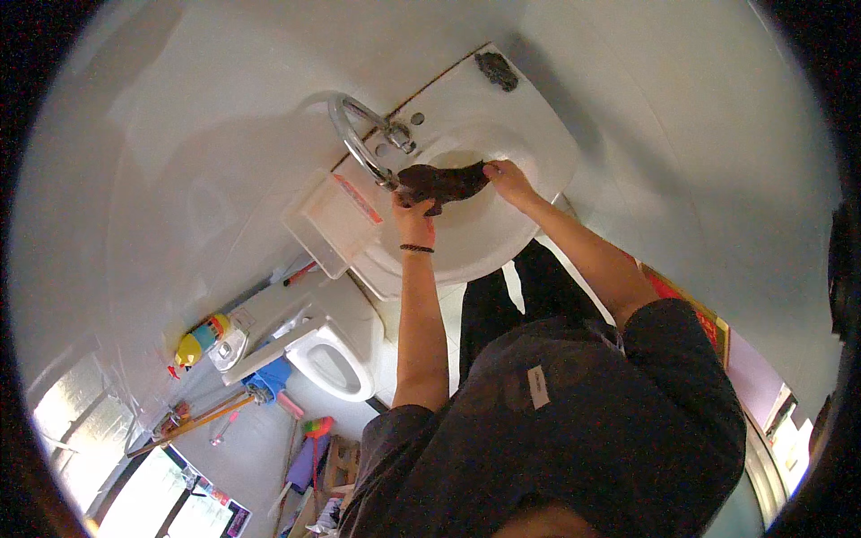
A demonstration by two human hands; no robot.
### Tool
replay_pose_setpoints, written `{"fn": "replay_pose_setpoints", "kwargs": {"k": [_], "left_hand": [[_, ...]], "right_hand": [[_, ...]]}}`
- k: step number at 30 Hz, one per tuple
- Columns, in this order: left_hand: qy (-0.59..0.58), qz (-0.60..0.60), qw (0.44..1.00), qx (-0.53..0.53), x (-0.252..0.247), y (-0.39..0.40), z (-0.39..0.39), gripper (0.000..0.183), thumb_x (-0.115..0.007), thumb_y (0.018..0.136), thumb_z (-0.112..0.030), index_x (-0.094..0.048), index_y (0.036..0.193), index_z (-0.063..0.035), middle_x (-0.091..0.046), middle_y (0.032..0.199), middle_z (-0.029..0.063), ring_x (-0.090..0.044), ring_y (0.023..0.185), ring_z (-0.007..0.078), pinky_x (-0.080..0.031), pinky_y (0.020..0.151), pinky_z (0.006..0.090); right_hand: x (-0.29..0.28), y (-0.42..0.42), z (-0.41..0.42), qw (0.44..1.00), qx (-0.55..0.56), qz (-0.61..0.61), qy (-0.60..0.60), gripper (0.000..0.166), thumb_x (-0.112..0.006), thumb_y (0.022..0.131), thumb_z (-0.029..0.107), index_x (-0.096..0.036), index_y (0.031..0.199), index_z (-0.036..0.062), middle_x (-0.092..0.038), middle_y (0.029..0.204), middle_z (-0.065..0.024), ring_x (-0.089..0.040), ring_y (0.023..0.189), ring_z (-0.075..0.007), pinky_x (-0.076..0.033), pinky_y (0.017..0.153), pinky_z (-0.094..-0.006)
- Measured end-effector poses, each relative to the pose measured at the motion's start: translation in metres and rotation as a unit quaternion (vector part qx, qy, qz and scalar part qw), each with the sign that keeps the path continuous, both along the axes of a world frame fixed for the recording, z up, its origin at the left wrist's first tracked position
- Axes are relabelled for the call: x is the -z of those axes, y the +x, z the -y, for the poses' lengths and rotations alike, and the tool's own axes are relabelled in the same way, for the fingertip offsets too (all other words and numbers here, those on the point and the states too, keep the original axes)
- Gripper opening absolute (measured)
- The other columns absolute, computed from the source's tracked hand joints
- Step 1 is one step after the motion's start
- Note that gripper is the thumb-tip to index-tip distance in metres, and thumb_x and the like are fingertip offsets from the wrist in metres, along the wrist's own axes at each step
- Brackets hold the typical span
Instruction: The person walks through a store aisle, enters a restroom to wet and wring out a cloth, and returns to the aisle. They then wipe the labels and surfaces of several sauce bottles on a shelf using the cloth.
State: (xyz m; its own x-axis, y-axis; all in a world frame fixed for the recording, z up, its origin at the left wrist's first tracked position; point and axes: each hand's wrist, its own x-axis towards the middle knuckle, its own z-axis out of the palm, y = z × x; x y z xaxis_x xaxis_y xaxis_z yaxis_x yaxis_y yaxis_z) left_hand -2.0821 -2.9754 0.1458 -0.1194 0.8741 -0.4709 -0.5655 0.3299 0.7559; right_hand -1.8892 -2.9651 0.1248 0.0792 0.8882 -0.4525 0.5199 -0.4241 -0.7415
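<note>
A dark cloth, possibly a sock [447, 183], is stretched between my two hands over the white washbasin [471, 259]. My left hand [414, 218] grips its left end, right below the spout of the curved chrome faucet [353, 138]; whether water runs is unclear. The fingers of my right hand [508, 180] pinch the other end of the cloth above the bowl. A second dark, crumpled cloth-like item [497, 71] lies on the basin's far corner.
A translucent plastic box [329, 222] with an orange-red strip sits at the basin's left edge. Beyond it are a white toilet [333, 363], a yellow spray bottle [202, 341] and a blue bucket-like container [270, 380]. Brooms and other long-handled tools stand farther off.
</note>
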Motion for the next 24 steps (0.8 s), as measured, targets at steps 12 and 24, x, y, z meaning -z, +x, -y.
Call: {"fn": "replay_pose_setpoints", "kwargs": {"k": [12,24], "left_hand": [[0.067,-0.189,0.978,0.063,-0.025,-0.002,0.028,0.067,-0.062,0.058,0.009,-0.037,0.119,-0.0033,-0.049,0.111,0.0072,-0.051,0.098,0.0202,-0.044,0.082,0.0303],[0.094,-0.082,0.992,0.001,-0.04,-0.024,0.063,0.081,-0.055,0.052,0.009,-0.032,0.129,-0.0044,-0.045,0.12,0.009,-0.045,0.111,0.0243,-0.039,0.094,0.0369]], "right_hand": [[-0.001,-0.101,-0.102,0.937,-0.247,0.203,0.14,0.032,-0.058,0.075,0.037,-0.062,0.08,0.005,-0.061,0.077,-0.015,-0.059,0.077,-0.0304,-0.048,0.064,-0.0398],[0.039,-0.091,-0.086,0.98,-0.17,-0.038,0.096,0.037,-0.05,0.082,0.036,-0.06,0.076,0.0011,-0.06,0.078,-0.0189,-0.058,0.075,-0.0317,-0.045,0.066,-0.0408]]}}
